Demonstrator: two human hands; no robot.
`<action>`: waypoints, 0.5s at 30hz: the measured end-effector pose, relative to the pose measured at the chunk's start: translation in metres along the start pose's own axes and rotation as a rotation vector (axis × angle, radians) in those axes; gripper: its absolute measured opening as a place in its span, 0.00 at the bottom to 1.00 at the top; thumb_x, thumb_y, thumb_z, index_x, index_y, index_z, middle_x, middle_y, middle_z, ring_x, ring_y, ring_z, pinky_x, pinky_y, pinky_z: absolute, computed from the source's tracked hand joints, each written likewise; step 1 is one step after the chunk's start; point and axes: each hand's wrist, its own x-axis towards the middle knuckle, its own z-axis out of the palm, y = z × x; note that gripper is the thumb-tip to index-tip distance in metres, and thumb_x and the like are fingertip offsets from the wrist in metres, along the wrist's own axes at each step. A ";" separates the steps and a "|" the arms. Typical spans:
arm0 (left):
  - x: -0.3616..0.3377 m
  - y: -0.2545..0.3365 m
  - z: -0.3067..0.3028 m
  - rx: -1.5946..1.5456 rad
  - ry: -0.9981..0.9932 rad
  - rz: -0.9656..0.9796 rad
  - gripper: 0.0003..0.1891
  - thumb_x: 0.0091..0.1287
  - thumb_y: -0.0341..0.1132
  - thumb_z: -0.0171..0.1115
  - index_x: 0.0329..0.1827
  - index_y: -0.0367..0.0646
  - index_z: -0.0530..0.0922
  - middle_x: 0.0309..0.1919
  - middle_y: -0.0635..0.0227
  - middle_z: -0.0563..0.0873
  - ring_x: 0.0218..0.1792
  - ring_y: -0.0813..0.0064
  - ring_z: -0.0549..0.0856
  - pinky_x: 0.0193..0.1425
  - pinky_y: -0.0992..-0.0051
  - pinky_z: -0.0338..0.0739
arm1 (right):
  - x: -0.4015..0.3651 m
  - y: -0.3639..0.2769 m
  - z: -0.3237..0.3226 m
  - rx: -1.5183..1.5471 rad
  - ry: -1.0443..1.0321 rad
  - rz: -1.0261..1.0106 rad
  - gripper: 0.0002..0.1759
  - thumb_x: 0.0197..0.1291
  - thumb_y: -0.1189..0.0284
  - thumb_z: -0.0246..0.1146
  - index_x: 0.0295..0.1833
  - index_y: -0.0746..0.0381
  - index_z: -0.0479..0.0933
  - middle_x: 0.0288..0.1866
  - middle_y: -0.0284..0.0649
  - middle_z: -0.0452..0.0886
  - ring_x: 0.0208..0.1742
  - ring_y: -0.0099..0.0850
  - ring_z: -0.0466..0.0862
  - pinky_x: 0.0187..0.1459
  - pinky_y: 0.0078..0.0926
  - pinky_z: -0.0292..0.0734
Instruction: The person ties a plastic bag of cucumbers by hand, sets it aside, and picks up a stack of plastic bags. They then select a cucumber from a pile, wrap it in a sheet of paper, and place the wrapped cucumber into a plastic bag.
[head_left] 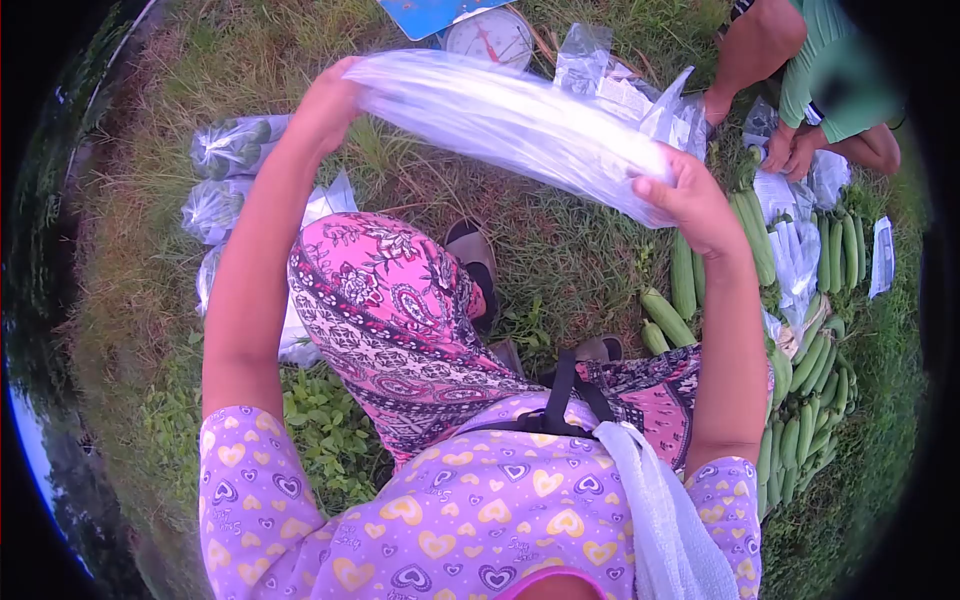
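A long bundle of clear plastic [510,120] is stretched between the two raised hands, above the grass [560,265] and in front of the knees. It is thin, glossy and crinkled lengthwise, with bright white streaks; whether anything lies inside cannot be told. The left hand [330,105] has its grip closed around one end. The right hand [700,205] pinches the other end, its thumb flat on the film and most of its fingers hidden underneath.

Beyond the plastic stands a scale [487,40] with a round pale dial and red needle, beside a smooth blue panel [430,14]. To the left lie puffed, shiny clear bags [222,150] with green contents. To the right, long green gourds [752,235], tapered and faintly ridged, lie in rows and heaps, with loose plastic and printed paper among them. Another person in a green sleeve [828,60] crouches there, both hands [793,150] together at some papery wrapping. The wearer's trousers [385,290] are soft, patterned pink cloth.
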 end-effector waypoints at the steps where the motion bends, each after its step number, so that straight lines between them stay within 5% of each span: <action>1: 0.005 -0.006 -0.004 -0.359 0.066 -0.019 0.16 0.68 0.40 0.58 0.50 0.37 0.77 0.41 0.64 0.85 0.42 0.75 0.82 0.46 0.74 0.76 | -0.001 0.000 0.007 -0.448 0.210 0.139 0.11 0.67 0.71 0.55 0.42 0.65 0.81 0.35 0.35 0.84 0.38 0.26 0.81 0.38 0.27 0.74; 2: 0.003 -0.019 -0.004 -0.389 0.019 -0.034 0.16 0.67 0.40 0.59 0.51 0.37 0.77 0.41 0.65 0.84 0.42 0.77 0.82 0.45 0.75 0.75 | 0.005 0.032 -0.009 -0.544 0.234 0.134 0.11 0.66 0.73 0.55 0.48 0.65 0.79 0.39 0.35 0.84 0.41 0.26 0.82 0.43 0.27 0.76; 4: -0.019 -0.019 0.015 -0.451 -0.078 -0.058 0.18 0.66 0.42 0.63 0.52 0.38 0.77 0.40 0.67 0.84 0.41 0.80 0.80 0.44 0.77 0.74 | 0.016 0.056 -0.024 -0.065 0.570 0.204 0.14 0.66 0.74 0.53 0.54 0.65 0.75 0.45 0.40 0.83 0.45 0.30 0.82 0.49 0.31 0.77; 6: -0.032 -0.023 0.018 -0.055 -0.321 -0.052 0.19 0.63 0.42 0.66 0.51 0.39 0.77 0.39 0.69 0.83 0.40 0.82 0.79 0.44 0.78 0.74 | 0.020 0.066 -0.042 0.514 0.762 0.155 0.21 0.65 0.79 0.49 0.63 0.68 0.67 0.55 0.49 0.78 0.52 0.36 0.81 0.57 0.37 0.77; 9: -0.031 -0.047 0.018 0.477 -0.412 -0.065 0.16 0.61 0.41 0.68 0.44 0.39 0.80 0.36 0.70 0.84 0.38 0.82 0.79 0.45 0.79 0.73 | 0.020 0.092 -0.061 0.868 0.435 0.025 0.20 0.69 0.73 0.48 0.63 0.70 0.66 0.57 0.48 0.78 0.56 0.36 0.80 0.58 0.38 0.77; 11: -0.021 -0.072 0.007 0.390 0.034 -0.102 0.12 0.67 0.36 0.61 0.48 0.38 0.78 0.39 0.67 0.84 0.39 0.79 0.81 0.45 0.77 0.75 | 0.006 0.065 -0.026 0.605 0.281 0.110 0.24 0.64 0.73 0.57 0.64 0.72 0.67 0.58 0.48 0.78 0.58 0.36 0.79 0.63 0.35 0.73; 13: -0.018 -0.088 0.007 -0.339 0.193 -0.218 0.11 0.70 0.31 0.55 0.51 0.37 0.76 0.42 0.65 0.83 0.39 0.76 0.81 0.43 0.75 0.76 | 0.007 0.052 -0.009 0.108 -0.052 0.352 0.29 0.55 0.73 0.67 0.62 0.71 0.71 0.53 0.38 0.81 0.53 0.23 0.79 0.54 0.22 0.73; 15: -0.028 -0.088 0.023 -0.831 0.214 -0.336 0.11 0.72 0.27 0.48 0.56 0.35 0.71 0.44 0.62 0.82 0.39 0.72 0.82 0.42 0.73 0.78 | 0.011 0.099 -0.029 -0.354 0.061 0.554 0.22 0.56 0.74 0.66 0.57 0.69 0.75 0.47 0.35 0.82 0.46 0.20 0.79 0.45 0.18 0.73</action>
